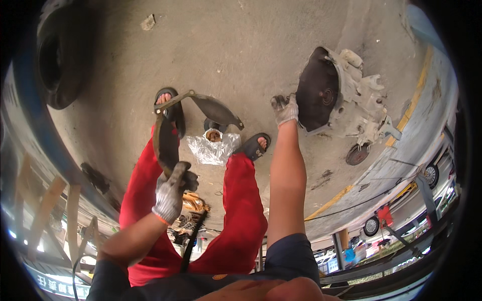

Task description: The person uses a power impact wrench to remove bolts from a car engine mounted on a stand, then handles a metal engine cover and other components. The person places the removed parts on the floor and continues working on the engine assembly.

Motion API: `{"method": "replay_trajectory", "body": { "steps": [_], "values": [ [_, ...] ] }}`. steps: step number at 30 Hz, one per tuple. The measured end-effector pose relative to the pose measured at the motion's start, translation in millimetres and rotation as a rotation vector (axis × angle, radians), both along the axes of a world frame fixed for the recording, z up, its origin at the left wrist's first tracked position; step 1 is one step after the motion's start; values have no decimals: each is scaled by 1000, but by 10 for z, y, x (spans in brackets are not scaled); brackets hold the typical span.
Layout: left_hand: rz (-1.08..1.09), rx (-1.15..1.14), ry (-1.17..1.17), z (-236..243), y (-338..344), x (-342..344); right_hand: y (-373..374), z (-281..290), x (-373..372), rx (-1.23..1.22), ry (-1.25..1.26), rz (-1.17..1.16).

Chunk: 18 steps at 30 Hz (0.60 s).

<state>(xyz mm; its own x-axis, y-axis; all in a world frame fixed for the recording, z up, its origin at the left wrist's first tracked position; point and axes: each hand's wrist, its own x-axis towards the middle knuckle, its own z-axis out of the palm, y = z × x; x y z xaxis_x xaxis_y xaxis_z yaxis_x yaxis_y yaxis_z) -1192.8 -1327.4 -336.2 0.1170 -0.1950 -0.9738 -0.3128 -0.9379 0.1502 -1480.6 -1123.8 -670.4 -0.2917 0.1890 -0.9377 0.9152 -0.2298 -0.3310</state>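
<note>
A thin, dark curved metal plate arches over the floor in front of me, with two wide curved parts joined by a narrow strip. My left hand, in a grey-white glove with dirty fingers, is closed around its near end. At the right, a gearbox lies with the dark round mouth of its bell housing facing left. My right hand, gloved too, is at the left rim of that mouth; its fingers are apart and hold nothing. Whether they press on the rim, I cannot tell.
Between my slippered feet, a small dark part with a rusty opening stands by crumpled clear plastic. A tyre is at the far left. A dark disc lies below the gearbox. Near the top is a pale lump.
</note>
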Motion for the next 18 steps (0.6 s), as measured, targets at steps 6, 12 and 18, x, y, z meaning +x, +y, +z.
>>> {"method": "replay_trajectory", "body": {
  "steps": [6, 12, 18],
  "values": [
    [54, 35, 16, -36, -256, 41, 351, -973, 78, 27, 13, -171],
    [85, 76, 81, -151, -289, 145, -116, -836, 776, -154, -133, 289],
    [-58, 147, 292, -238, -284, 365, -436, 1116, 1736, -195, -121, 138]
  ]
}}
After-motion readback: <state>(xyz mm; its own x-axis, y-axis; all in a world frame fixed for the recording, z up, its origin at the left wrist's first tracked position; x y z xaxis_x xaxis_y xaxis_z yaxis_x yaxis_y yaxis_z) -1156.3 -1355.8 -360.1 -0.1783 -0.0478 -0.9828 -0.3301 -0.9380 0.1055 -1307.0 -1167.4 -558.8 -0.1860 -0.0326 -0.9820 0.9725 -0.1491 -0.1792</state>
